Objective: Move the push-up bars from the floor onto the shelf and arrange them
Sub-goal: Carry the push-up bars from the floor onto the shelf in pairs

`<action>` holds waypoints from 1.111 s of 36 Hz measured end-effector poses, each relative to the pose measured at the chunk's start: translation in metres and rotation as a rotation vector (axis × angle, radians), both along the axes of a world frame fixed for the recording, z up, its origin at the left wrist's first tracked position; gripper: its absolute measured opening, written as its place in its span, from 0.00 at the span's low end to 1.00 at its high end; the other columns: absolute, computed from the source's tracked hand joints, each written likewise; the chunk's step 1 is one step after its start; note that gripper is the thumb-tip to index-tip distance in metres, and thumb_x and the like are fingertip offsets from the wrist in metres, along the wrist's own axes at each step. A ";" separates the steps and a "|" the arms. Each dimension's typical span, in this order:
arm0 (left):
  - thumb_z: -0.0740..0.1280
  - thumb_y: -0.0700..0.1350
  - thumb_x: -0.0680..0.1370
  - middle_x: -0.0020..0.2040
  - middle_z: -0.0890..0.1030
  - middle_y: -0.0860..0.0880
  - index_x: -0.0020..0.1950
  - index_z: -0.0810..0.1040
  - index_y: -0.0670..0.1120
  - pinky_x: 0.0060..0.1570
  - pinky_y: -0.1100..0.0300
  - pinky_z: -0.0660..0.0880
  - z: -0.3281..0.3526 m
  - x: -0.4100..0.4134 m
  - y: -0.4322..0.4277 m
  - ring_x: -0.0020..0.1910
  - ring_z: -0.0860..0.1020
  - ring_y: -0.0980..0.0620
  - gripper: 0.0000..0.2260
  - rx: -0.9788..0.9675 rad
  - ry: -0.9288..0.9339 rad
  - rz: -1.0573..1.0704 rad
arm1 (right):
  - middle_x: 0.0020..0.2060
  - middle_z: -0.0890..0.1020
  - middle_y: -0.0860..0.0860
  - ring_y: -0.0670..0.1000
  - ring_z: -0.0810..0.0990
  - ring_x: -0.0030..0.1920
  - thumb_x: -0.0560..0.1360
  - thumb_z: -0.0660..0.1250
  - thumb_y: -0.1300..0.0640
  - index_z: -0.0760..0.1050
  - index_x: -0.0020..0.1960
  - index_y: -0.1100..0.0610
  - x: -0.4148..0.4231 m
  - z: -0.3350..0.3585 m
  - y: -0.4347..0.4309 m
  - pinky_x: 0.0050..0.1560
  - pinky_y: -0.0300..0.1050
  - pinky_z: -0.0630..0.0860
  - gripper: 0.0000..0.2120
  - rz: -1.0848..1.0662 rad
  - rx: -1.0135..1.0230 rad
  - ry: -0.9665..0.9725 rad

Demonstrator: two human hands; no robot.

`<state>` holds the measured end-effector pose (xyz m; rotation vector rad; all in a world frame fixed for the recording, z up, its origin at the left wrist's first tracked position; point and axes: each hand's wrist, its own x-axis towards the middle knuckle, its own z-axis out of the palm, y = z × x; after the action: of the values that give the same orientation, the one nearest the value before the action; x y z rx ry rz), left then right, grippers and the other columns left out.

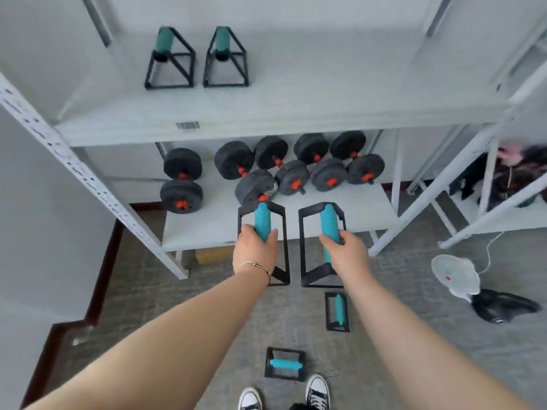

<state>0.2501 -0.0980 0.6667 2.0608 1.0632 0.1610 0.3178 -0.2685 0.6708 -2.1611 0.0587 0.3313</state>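
1. Teal ribbed foam is filling your left hand (255, 252): your fingers and thumb are curling round the grip of a black, angular-framed push-up bar (262, 217).
2. Your right hand (347, 253) is clasping a matching second bar (328, 220) just beside the first.
3. Beyond both grips, a pair of bars (170, 59) is standing side by side on the white upper shelf (296, 113).
4. Nearer you than your wrists, two further bars (284, 363) are lying on grey carpet (296, 321).

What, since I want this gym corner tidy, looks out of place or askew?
On the floor, the near push-up bar lies crosswise to the far push-up bar, unlike the neat pair on the upper shelf. What looks like a white fan lies tipped at right.
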 end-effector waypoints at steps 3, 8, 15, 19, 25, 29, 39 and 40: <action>0.65 0.61 0.74 0.43 0.79 0.48 0.52 0.69 0.48 0.42 0.48 0.80 0.038 0.011 0.011 0.38 0.81 0.47 0.18 -0.029 -0.052 -0.011 | 0.33 0.78 0.50 0.48 0.76 0.33 0.73 0.68 0.45 0.75 0.40 0.53 0.007 0.038 0.006 0.27 0.42 0.67 0.11 -0.027 0.001 -0.055; 0.65 0.60 0.74 0.43 0.79 0.48 0.55 0.68 0.47 0.39 0.51 0.80 0.094 0.026 0.021 0.36 0.81 0.48 0.20 -0.075 -0.131 -0.056 | 0.35 0.79 0.50 0.49 0.78 0.36 0.73 0.69 0.45 0.76 0.44 0.54 0.016 0.092 0.013 0.31 0.44 0.70 0.12 -0.089 0.060 -0.110; 0.66 0.55 0.74 0.42 0.80 0.48 0.53 0.73 0.47 0.37 0.57 0.76 0.158 0.062 0.026 0.38 0.79 0.50 0.15 -0.089 -0.280 -0.105 | 0.36 0.81 0.50 0.48 0.80 0.34 0.72 0.70 0.46 0.78 0.48 0.52 0.048 0.160 0.015 0.26 0.39 0.69 0.11 -0.100 0.145 -0.214; 0.63 0.52 0.73 0.39 0.80 0.50 0.50 0.72 0.50 0.40 0.56 0.77 0.188 0.097 0.034 0.38 0.80 0.51 0.10 -0.086 -0.367 -0.083 | 0.38 0.82 0.52 0.54 0.81 0.37 0.73 0.68 0.50 0.78 0.46 0.52 0.079 0.191 0.016 0.34 0.48 0.77 0.07 -0.081 0.161 -0.257; 0.65 0.54 0.73 0.44 0.81 0.47 0.51 0.72 0.49 0.47 0.49 0.81 0.210 0.158 0.045 0.41 0.83 0.46 0.11 -0.148 -0.488 -0.047 | 0.35 0.80 0.52 0.53 0.79 0.34 0.72 0.67 0.51 0.78 0.43 0.54 0.138 0.215 0.020 0.33 0.46 0.75 0.07 -0.063 0.210 -0.313; 0.66 0.56 0.73 0.42 0.80 0.49 0.52 0.73 0.50 0.45 0.49 0.81 0.215 0.201 0.051 0.41 0.83 0.47 0.13 -0.130 -0.499 -0.023 | 0.36 0.80 0.50 0.51 0.79 0.35 0.73 0.69 0.51 0.79 0.47 0.55 0.194 0.219 0.028 0.35 0.46 0.75 0.08 -0.019 0.229 -0.342; 0.69 0.54 0.73 0.43 0.84 0.47 0.54 0.76 0.51 0.44 0.50 0.82 0.216 0.326 0.069 0.40 0.84 0.48 0.12 -0.179 -0.455 0.024 | 0.40 0.74 0.40 0.42 0.77 0.33 0.73 0.71 0.50 0.75 0.61 0.54 0.345 0.215 0.057 0.21 0.34 0.70 0.18 0.072 0.275 -0.261; 0.69 0.53 0.73 0.42 0.84 0.47 0.52 0.76 0.52 0.43 0.51 0.82 0.217 0.338 0.073 0.40 0.84 0.49 0.10 -0.179 -0.457 0.030 | 0.39 0.74 0.41 0.42 0.77 0.31 0.73 0.71 0.51 0.75 0.60 0.54 0.358 0.215 0.061 0.19 0.33 0.69 0.18 0.073 0.278 -0.254</action>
<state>0.5877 -0.0255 0.8835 1.7349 0.7931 0.5073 0.6760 -0.2077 0.8857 -1.9151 -0.1993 0.0974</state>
